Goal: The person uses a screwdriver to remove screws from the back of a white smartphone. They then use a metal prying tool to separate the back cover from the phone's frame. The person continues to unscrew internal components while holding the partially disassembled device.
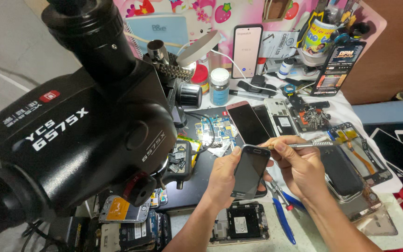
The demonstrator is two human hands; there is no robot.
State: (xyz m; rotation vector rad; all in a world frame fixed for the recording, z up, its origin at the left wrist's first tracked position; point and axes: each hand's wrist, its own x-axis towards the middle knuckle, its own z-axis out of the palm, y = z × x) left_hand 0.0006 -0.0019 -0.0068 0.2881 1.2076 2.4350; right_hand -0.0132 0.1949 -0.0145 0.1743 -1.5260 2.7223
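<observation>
Only 1 view: head-worn camera, looked steeply down and forward over the desk point(304, 235) from the person's own seat. Sat close; hands point(304, 170) fell lower centre, forearms entered from the bottom edge. Black microscope head point(71, 135) was nearest the lens, filled the left half and blocked the desk behind it. Far edge reached the pink backdrop point(211, 14).

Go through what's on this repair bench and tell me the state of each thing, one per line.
left hand: shut on dark phone.
dark phone: screen off, held upright.
right hand: shut on metal tool.
metal tool: held level, near the phone's top edge.
standing phone: screen lit.
desk lamp: on.
opened phone: back off, insides showing.
</observation>
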